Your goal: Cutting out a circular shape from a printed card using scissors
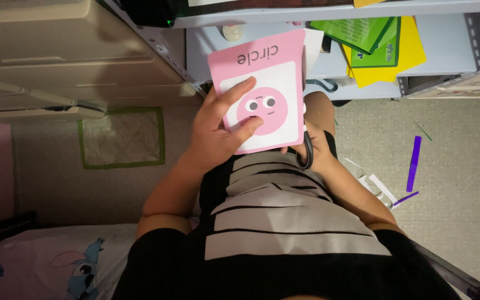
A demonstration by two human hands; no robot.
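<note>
We hold one pink card (262,91) in front of our body, above the lap and before the grey shelf (329,14). On it we see one white panel with one pink round face that has two eyes. Our left hand (218,130) lies on the front of the card, its fingers (239,91) spread flat and the thumb pressing near the face, so the hand grips the left edge. Our right hand (315,147) is mostly hidden behind the card; it seems closed on black scissors (308,151), of which only one loop shows.

The card looks thin, light and rather stiff, with a smooth surface that may slip. We judge it bends easily, so holding at the edge is best.

On the shelf lie several green and yellow sheets (379,39). Two purple strips (413,164) lie on the floor.
</note>
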